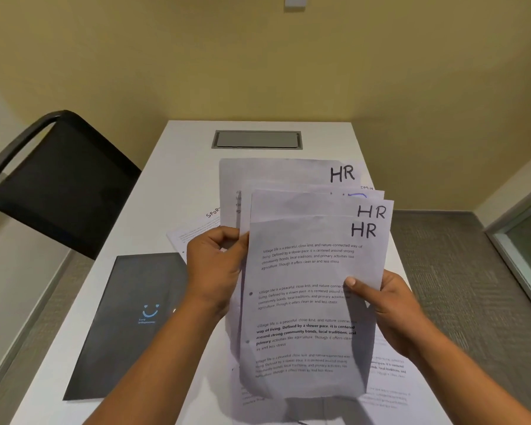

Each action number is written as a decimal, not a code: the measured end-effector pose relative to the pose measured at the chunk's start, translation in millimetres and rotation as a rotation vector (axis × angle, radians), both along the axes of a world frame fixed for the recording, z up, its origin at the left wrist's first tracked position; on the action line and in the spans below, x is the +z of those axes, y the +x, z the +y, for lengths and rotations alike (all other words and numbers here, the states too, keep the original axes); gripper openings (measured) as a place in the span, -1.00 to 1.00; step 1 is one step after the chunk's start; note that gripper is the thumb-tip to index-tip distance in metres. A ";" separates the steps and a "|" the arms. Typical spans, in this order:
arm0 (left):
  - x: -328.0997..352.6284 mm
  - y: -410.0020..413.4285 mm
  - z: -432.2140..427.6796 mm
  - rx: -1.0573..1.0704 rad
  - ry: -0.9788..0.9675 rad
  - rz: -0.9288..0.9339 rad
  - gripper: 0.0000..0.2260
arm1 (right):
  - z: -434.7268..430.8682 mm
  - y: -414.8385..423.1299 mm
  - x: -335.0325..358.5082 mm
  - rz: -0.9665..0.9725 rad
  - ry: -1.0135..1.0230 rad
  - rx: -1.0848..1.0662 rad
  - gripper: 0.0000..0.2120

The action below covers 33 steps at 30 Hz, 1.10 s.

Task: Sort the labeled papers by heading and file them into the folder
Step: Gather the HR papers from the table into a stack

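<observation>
I hold a fanned stack of printed papers (307,302) above the white table (181,167). Three of the visible sheets are headed "HR"; one sheet between them has its heading mostly covered. My left hand (212,268) grips the stack's left edge, fingers curled round the sheets behind the front one. My right hand (383,299) pinches the right edge, thumb on the front sheet. A black folder (129,320) with a blue smile logo lies shut on the table to the left. A sheet headed "SPOR…" (196,231) lies on the table behind my left hand.
More printed sheets (390,381) lie on the table under the held stack at the lower right; one far sheet shows "DMIN" (367,188). A grey cable hatch (256,139) is set into the table's far end. A black chair (59,179) stands at the left.
</observation>
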<state>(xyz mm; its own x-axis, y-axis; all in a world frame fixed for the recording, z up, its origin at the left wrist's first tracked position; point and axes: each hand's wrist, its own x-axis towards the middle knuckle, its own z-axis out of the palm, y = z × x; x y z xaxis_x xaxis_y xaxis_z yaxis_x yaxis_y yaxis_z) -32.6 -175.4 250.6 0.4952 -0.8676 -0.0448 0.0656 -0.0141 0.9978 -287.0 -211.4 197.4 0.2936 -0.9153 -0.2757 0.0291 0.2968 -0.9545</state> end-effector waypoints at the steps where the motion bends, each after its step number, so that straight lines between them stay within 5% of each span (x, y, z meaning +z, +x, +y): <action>1: 1.6 -0.1 0.3 0.013 -0.005 0.022 -0.79 | 0.4 -0.1 0.0 0.001 -0.001 0.002 -0.13; 5: 4.8 0.5 0.0 0.060 -0.033 0.118 -0.55 | 2.4 -1.5 -0.6 0.009 -0.012 0.012 -0.13; 14: 5.0 -1.4 -0.7 0.097 -0.071 0.191 -0.77 | 6.4 -1.4 -5.2 -0.001 0.004 -0.001 -0.21; 20: -14.2 4.6 7.1 -0.180 -0.013 0.269 -0.21 | 5.9 -1.3 -1.8 -0.040 0.027 -0.106 -0.12; 25: -28.4 -15.2 22.2 -0.317 0.126 0.117 -0.76 | 9.6 1.1 1.6 -0.009 -0.003 -0.154 -0.19; 33: -24.7 -30.1 23.6 -0.143 -0.029 -0.006 -0.78 | 14.1 3.1 5.2 0.047 -0.208 -0.207 -0.71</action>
<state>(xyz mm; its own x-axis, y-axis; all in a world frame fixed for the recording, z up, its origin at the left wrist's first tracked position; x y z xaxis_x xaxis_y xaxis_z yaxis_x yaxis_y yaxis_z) -62.7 -151.8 225.8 0.3668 -0.9302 -0.0158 0.0595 0.0065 0.9982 -283.9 -197.4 202.6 0.0861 -0.9927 -0.0845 0.0224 0.0867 -0.9960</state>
